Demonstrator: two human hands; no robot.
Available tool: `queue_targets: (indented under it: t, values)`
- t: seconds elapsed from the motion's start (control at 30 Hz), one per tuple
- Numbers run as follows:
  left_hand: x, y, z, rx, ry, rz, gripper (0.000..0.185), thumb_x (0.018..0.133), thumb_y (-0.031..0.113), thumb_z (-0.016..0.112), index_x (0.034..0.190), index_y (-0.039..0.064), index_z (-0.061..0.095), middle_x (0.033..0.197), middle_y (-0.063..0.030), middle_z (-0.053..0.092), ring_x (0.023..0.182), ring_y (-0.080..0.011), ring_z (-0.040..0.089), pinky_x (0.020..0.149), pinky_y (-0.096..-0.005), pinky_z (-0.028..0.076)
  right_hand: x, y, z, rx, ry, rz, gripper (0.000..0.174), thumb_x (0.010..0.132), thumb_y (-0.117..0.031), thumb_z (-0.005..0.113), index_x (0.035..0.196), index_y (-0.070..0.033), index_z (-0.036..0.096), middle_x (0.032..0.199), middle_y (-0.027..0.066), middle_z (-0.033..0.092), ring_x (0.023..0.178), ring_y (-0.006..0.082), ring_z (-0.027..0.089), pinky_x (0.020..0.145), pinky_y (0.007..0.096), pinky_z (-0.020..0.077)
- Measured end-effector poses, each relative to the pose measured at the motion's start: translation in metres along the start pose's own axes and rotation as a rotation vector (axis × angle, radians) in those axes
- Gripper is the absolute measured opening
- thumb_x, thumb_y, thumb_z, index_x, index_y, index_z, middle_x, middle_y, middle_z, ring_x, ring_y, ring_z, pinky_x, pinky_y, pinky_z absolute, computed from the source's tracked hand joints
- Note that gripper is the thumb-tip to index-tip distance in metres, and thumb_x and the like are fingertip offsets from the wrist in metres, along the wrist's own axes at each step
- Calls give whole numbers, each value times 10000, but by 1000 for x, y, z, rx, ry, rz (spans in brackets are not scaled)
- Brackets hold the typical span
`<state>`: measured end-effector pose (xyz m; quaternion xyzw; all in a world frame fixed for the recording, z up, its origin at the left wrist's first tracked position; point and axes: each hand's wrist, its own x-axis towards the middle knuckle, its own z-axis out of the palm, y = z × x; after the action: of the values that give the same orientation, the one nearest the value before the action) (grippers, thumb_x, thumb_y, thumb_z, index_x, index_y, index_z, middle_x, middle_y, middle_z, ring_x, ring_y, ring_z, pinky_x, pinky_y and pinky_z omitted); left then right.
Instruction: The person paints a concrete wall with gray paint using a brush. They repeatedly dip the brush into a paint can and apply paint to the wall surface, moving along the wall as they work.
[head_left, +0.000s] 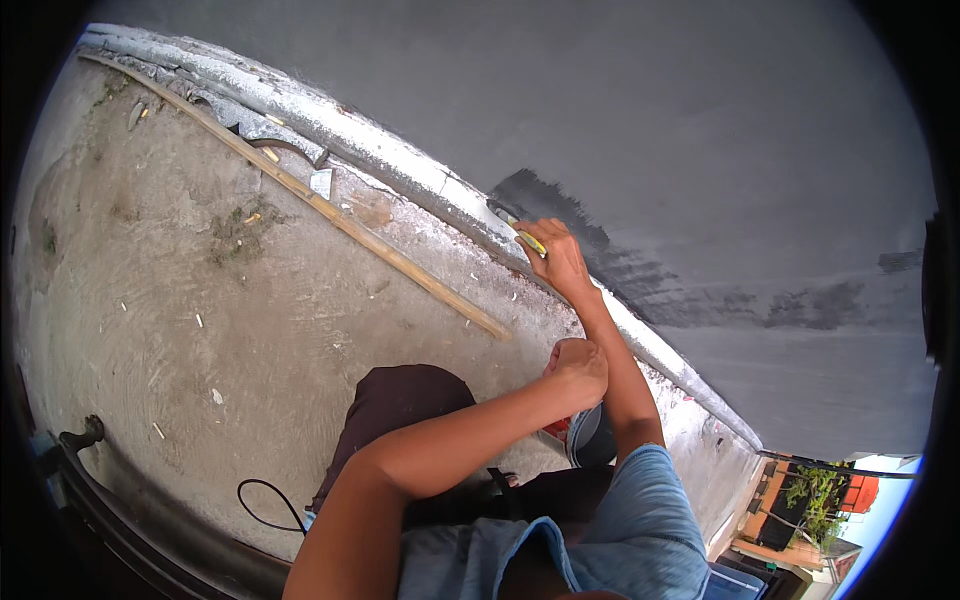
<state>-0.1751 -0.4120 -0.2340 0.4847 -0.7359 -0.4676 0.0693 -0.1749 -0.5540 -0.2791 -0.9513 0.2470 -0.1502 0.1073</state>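
Observation:
My right hand grips a paintbrush by its yellow handle. The dark bristles are at the seam between the grey wall and the white-spattered ledge along its foot. Darker, wet-looking grey paint covers part of the wall beside the brush. My left hand is curled into a fist by my right forearm, directly above an open paint can. Whether its fingers hold the can's handle is hidden.
A long wooden pole lies on the concrete floor, roughly along the wall. Paper scraps and small debris are scattered near it. A dark rail or frame curves across the lower left. My bent knee is below the pole's near end.

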Motion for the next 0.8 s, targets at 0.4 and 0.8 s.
queue_targets:
  t: [0.4,0.8]
  values:
    - [-2,0,-20,184,-37,34,166,692,163,787,841,90,778,718,-59,715,558,-242,687,406,-372,482,33,-29,-26,55,69,70,226,866,-119,735,1078,-41,729,845,157,665,777,332,596,716,396,489]
    - [-10,-3,-24,436,114,-110,151,710,177,722,819,89,777,700,-81,707,569,-234,682,400,-418,443,69,18,37,28,-122,47,227,852,-111,729,1069,-43,733,946,150,705,906,345,634,818,434,515]
